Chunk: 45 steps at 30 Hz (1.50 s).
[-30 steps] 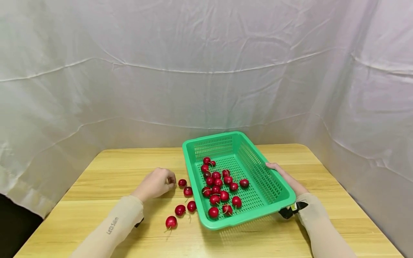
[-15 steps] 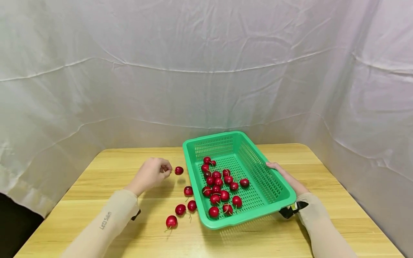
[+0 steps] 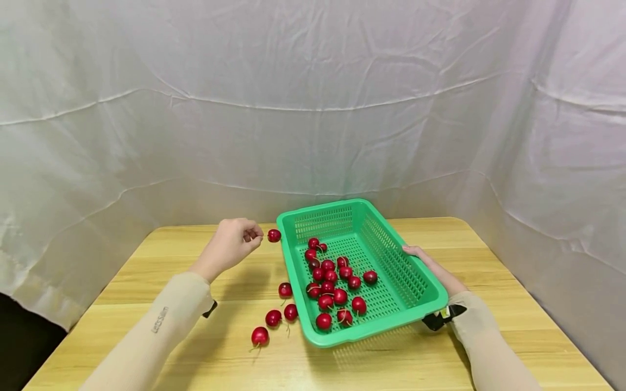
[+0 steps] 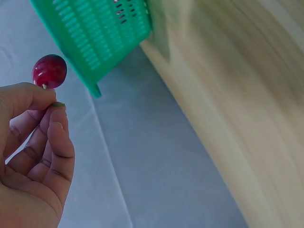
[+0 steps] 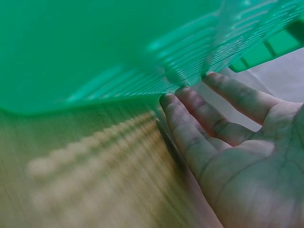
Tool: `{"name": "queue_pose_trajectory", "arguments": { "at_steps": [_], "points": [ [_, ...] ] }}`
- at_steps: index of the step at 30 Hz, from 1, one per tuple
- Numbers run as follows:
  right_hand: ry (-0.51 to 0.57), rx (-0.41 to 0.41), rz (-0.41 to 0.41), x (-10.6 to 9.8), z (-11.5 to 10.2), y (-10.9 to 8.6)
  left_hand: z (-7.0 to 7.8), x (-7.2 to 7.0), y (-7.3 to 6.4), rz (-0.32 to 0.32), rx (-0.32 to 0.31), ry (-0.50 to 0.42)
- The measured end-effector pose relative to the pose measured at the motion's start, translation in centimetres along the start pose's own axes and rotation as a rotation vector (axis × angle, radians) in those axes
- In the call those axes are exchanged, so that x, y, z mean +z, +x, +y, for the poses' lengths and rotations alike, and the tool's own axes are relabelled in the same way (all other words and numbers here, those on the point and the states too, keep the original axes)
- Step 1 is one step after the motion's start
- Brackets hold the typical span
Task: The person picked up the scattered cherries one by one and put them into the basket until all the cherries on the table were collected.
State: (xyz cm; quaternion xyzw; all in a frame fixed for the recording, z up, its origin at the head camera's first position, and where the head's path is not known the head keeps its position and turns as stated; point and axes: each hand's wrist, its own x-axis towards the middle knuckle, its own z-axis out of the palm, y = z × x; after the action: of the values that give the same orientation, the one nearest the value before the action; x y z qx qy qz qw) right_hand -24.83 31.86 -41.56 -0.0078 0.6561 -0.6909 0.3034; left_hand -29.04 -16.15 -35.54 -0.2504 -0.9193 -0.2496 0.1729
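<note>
My left hand (image 3: 229, 245) pinches a dark red cherry (image 3: 274, 235) by its stem, just outside the far left corner of a green plastic basket (image 3: 307, 323). In the left wrist view the cherry (image 4: 50, 71) stands above the thumb and index finger, overlapping the basket's rim. My right hand (image 3: 432, 269) holds the basket by its right side, thumb at the rim. Its fingers (image 5: 190, 135) reach under the perforated basket in the right wrist view. The basket is tilted, its right side raised, and many cherries with stems lie inside, mostly toward the left.
Several loose cherries (image 3: 273, 318) lie on the wooden table (image 3: 146, 282) along the basket's left side. Pale cloth (image 3: 313, 141) hangs behind the table and on both sides.
My left hand has moved away from me, lifting one cherry off the table by its stem to near the basket's far left corner. The right hand and basket have stayed put.
</note>
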Motion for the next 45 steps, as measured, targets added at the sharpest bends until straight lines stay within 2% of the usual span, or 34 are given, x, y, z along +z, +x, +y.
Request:
{"name": "queue_pose_trajectory", "arguments": {
  "at_steps": [4, 11, 18, 21, 26, 32, 36, 45],
  "points": [
    [-0.004, 0.003, 0.009, 0.0, 0.0, 0.0, 1.2, 0.0, 1.0, -0.023, 0.011, -0.013],
    [-0.002, 0.009, 0.021, -0.3, 0.2, 0.3, 3.1, 0.8, 3.1, -0.087, 0.033, -0.034],
    [-0.013, 0.013, 0.041, -0.3, 0.3, 0.4, 4.6, 2.4, 5.0, -0.15, 0.058, 0.023],
    [-0.015, 0.008, 0.043, -0.2, 0.2, 0.4, 5.1, 3.2, 5.7, -0.183, 0.088, 0.056],
    [-0.01, 0.008, 0.039, -0.1, 0.2, 0.4, 6.0, 4.3, 6.6, -0.244, 0.137, 0.097],
    [0.002, 0.015, 0.015, -0.1, 0.3, 0.5, 6.7, 5.4, 7.5, -0.315, 0.147, 0.117],
    [-0.013, 0.01, 0.039, -0.1, 0.3, 0.4, 7.2, 5.8, 8.0, -0.364, 0.143, 0.113],
    [-0.001, 0.019, 0.058, 0.3, 0.2, 0.4, 8.2, 6.8, 9.1, -0.42, 0.165, 0.119]
  ]
}}
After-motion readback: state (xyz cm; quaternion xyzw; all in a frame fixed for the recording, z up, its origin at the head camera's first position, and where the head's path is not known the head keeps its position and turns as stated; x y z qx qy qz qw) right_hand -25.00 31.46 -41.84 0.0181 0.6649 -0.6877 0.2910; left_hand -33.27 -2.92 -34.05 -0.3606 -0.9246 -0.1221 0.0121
